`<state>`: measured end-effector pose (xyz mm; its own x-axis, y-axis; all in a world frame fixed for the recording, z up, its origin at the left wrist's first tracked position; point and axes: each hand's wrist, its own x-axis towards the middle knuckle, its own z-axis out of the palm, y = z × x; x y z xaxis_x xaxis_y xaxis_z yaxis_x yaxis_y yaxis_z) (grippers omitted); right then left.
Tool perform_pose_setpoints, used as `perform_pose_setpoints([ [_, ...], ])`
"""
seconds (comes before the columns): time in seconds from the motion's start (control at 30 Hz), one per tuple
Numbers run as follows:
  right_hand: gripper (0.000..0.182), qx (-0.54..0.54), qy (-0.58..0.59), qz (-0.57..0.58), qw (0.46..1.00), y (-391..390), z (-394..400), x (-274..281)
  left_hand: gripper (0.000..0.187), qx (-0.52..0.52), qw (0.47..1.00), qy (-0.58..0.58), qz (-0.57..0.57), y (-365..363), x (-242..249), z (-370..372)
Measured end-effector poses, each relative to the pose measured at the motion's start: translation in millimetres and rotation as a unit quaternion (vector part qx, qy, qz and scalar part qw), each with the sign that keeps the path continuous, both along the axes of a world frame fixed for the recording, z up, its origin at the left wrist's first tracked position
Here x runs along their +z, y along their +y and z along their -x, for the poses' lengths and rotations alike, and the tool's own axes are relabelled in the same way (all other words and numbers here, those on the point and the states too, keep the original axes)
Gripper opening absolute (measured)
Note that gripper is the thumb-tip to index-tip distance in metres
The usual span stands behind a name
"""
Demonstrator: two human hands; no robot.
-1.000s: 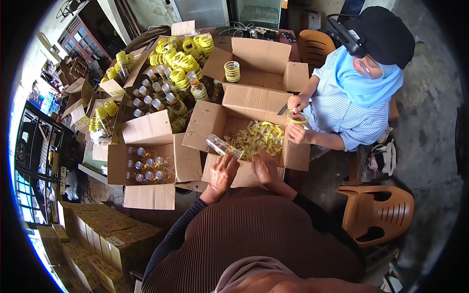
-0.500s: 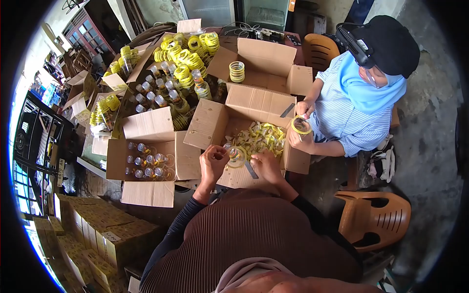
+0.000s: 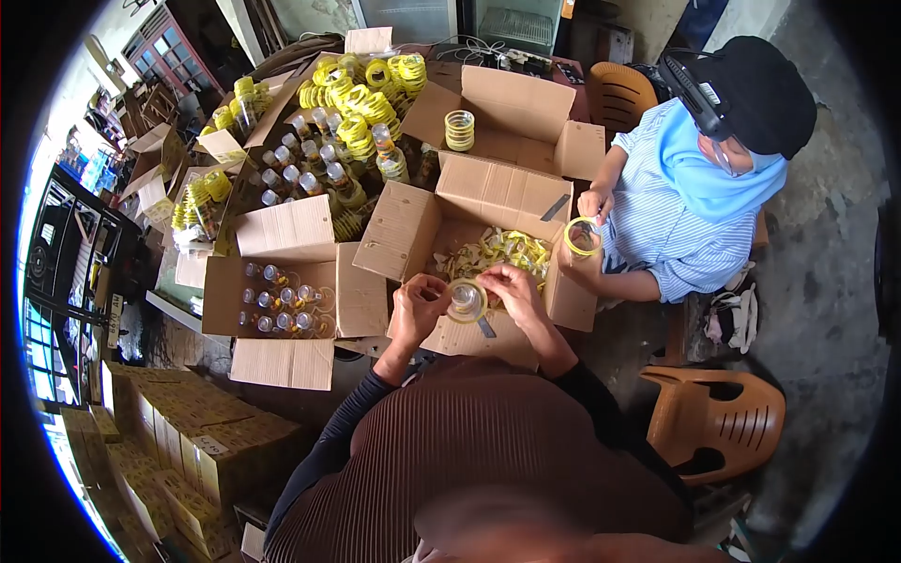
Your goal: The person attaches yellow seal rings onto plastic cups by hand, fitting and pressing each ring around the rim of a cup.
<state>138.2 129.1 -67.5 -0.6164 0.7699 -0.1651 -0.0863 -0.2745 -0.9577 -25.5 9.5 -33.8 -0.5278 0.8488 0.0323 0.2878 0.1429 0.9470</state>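
Observation:
My left hand [image 3: 416, 308] grips a clear glass jar [image 3: 464, 299] with its round end turned toward me. My right hand [image 3: 511, 289] holds the same jar from the right side and also a thin blade [image 3: 485, 327] that sticks out below it. Both hands hover over the near edge of an open cardboard box [image 3: 404, 235] holding a heap of yellow strips [image 3: 502, 251]. Across the box a person in a striped shirt holds a yellow-banded jar [image 3: 582, 235] in both hands.
An open box of small capped bottles [image 3: 277, 298] sits left of my hands. More bottles and yellow rings [image 3: 352, 103] crowd the far table. Another open box [image 3: 511, 117] holds a yellow ring stack. A brown plastic chair [image 3: 718, 418] stands at right; stacked cartons [image 3: 188, 460] at left.
The jar, earlier held sideways in my left hand alone, has turned end-on and both hands now hold it. My right hand rose from the box edge with the blade.

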Motion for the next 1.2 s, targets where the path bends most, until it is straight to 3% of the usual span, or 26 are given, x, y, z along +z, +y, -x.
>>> perform_pose_setpoints([
  [0.07,0.015,-0.037,0.015,0.028,0.999,8.5,-7.4,1.1,0.017,0.021,0.998,-0.054,0.026,-0.1,-2.3,1.7],
  [0.2,0.015,-0.066,-0.088,-0.033,0.993,17.7,-19.0,0.1,0.017,0.026,0.993,-0.114,0.006,-4.1,-12.0,14.8],
  [0.27,0.015,-0.101,-0.100,-0.372,0.917,20.4,-19.3,-19.1,0.018,0.009,0.983,-0.185,0.018,-4.3,-10.5,15.4],
  [0.3,0.016,-0.081,-0.010,-0.341,0.937,19.3,-13.3,-13.6,0.018,0.011,0.982,-0.186,0.017,-3.3,-10.1,14.8],
  [0.33,0.016,-0.079,-0.011,-0.341,0.937,16.2,-11.3,-7.9,0.019,-0.005,0.981,-0.192,0.021,-2.3,-10.0,13.5],
  [0.4,0.018,0.001,-0.148,-0.328,0.933,4.4,-6.8,13.9,0.019,-0.020,0.979,-0.200,0.027,-0.8,-10.7,10.5],
  [0.53,0.013,0.093,-0.116,-0.323,0.935,-2.2,3.9,24.1,0.019,-0.060,0.990,-0.119,0.034,-0.3,-11.3,4.8],
  [0.73,0.004,0.019,-0.143,-0.388,0.910,-12.4,12.2,22.2,0.019,-0.054,0.995,-0.079,0.035,-4.6,-3.8,-4.5],
  [0.87,0.005,-0.047,-0.144,-0.436,0.887,-18.2,15.7,15.6,0.019,-0.032,0.991,-0.118,0.045,-6.6,-2.4,-11.9],
  [1.0,0.006,-0.047,-0.145,-0.494,0.856,-20.1,15.4,14.8,0.021,-0.034,0.978,-0.201,0.035,-7.7,-5.4,-12.9],
  [1.1,0.005,-0.078,-0.137,-0.479,0.863,-23.3,16.1,7.4,0.022,-0.031,0.970,-0.240,0.024,-8.5,-5.3,-13.8],
  [1.17,0.004,-0.087,-0.087,-0.361,0.924,-23.0,15.8,-1.8,0.021,-0.031,0.974,-0.222,0.034,-6.9,-1.8,-15.1],
  [1.2,0.004,-0.085,-0.086,-0.361,0.925,-22.6,15.3,-7.9,0.020,-0.030,0.977,-0.205,0.045,-6.9,0.5,-16.8],
])
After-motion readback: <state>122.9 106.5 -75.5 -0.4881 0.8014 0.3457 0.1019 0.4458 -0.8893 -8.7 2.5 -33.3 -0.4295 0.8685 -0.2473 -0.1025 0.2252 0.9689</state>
